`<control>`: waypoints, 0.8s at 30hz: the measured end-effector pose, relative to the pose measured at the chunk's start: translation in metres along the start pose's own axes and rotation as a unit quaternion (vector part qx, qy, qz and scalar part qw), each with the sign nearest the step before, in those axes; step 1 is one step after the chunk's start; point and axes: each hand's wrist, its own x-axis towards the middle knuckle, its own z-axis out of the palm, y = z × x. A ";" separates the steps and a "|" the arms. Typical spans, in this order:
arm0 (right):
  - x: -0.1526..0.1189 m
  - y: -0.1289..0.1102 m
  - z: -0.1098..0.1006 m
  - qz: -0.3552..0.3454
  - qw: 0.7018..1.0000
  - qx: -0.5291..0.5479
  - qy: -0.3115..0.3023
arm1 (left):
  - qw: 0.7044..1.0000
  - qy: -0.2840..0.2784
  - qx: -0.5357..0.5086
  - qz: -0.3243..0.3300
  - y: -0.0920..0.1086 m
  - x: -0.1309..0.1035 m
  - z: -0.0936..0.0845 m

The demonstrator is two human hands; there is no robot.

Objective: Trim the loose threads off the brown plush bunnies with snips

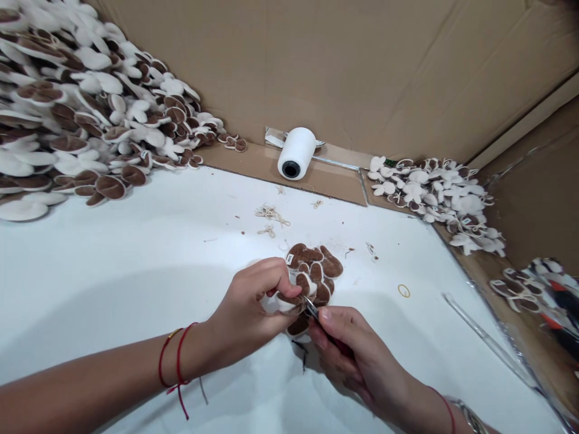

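Observation:
My left hand (260, 295) is closed, pinching a small brown-and-white plush piece (306, 282) between thumb and fingers. In my right hand (357, 349) are small pliers (312, 308) with dark red grips. Their narrow metal tip touches the piece beside my left fingertips; what lies between the jaws is too small to make out. Under and just beyond the held piece lie several brown plush pieces (332, 262) on the white table, and one has a white label (289, 259). A short black thread (301, 352) rests below my hands.
A large heap of plush pieces (90, 108) fills the far left; a smaller pile (434, 187) sits at right. A white roll (297, 154) stands against the cardboard wall (344, 72). Cord loops (271, 214), a rubber band (404, 291) and a clear strip (488, 340) lie about.

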 end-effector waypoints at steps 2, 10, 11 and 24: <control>0.000 0.001 0.001 0.003 1.000 0.012 -0.002 | 1.000 0.000 0.003 0.002 0.000 0.000 0.000; 0.001 0.003 -0.001 0.005 1.000 0.010 0.003 | 1.000 0.009 -0.004 0.008 -0.002 -0.002 0.002; 0.002 0.004 -0.001 0.002 1.000 0.002 0.006 | 1.000 0.008 -0.003 0.009 -0.002 -0.002 0.002; 0.003 0.007 0.000 -0.021 0.999 -0.029 0.013 | 1.000 0.012 0.009 0.010 -0.003 -0.003 0.003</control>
